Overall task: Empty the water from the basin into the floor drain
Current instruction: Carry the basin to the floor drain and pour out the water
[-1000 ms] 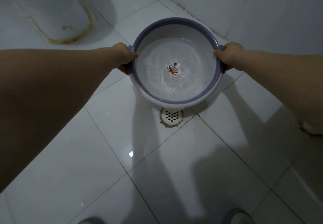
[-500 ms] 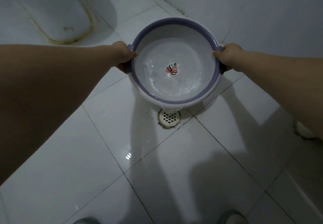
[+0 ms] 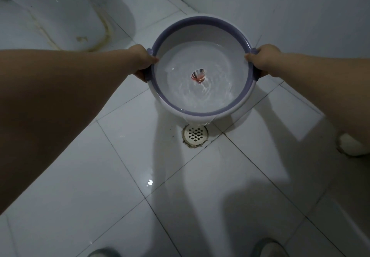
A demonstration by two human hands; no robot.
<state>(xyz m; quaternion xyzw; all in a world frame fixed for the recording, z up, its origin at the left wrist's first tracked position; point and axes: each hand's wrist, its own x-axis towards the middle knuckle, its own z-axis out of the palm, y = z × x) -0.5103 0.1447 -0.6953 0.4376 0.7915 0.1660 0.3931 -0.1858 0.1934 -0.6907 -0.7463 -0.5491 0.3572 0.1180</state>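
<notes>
The white tiled floor (image 3: pixel 200 196) spreads below, the toilet base (image 3: pixel 66 16) at upper left. The purple-rimmed basin (image 3: pixel 202 19) is tilted toward the camera above the floor drain (image 3: pixel 195 134), water (image 3: pixel 200 88) spilling over its near rim. The left hand (image 3: pixel 142 61) and right hand (image 3: pixel 262 59) are each closed around a side handle

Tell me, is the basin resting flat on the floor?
No, both hands, left hand and right hand, hold the basin tilted above the tiles, with water spilling over its near rim toward the drain.
</notes>
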